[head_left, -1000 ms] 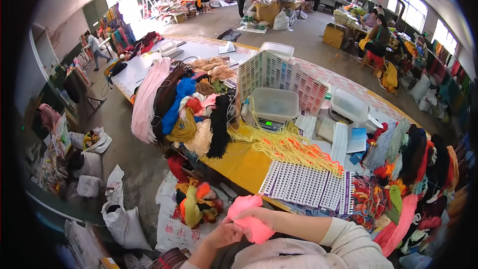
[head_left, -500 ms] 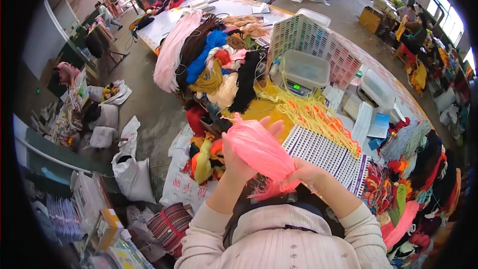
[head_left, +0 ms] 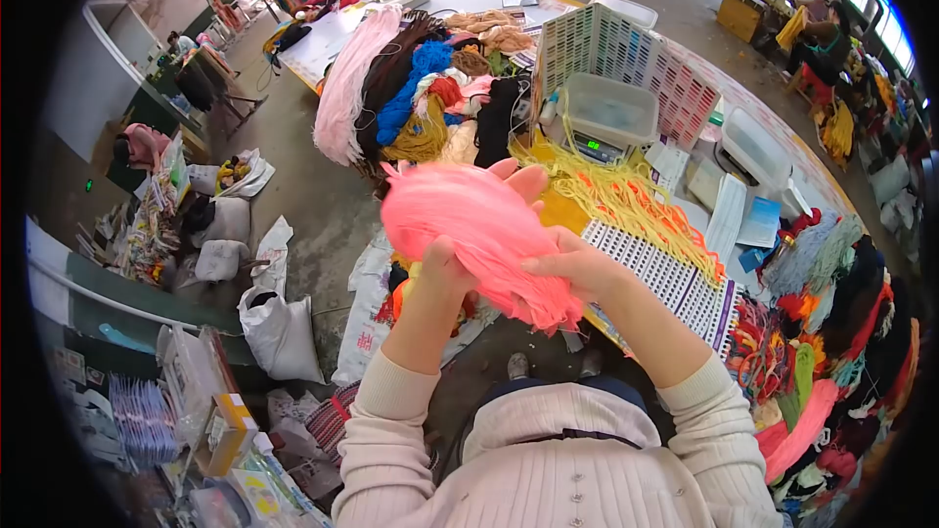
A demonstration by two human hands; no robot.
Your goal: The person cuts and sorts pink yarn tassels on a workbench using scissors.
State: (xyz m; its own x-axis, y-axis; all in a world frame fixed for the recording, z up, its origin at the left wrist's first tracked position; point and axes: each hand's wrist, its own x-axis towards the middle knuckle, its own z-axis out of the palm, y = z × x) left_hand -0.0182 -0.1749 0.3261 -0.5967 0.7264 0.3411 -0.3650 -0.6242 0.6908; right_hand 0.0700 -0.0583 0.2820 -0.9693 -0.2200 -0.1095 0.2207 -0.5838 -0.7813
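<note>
Pink yarn bundle (head_left: 479, 235), fluffy and elongated, is grasped by both hands: left hand (head_left: 445, 269) fingers clenched beneath, right hand (head_left: 577, 269) fingers clamped at its lower end, above the yellow tabletop (head_left: 562, 210) edge.

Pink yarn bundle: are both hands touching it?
Touching. The head view shows the left hand under the pink yarn bundle, fingertips showing past its top edge, and the right hand gripping its lower end.

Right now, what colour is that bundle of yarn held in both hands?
Bright salmon pink: the yarn bundle shows best in the head view, the only one.
</note>
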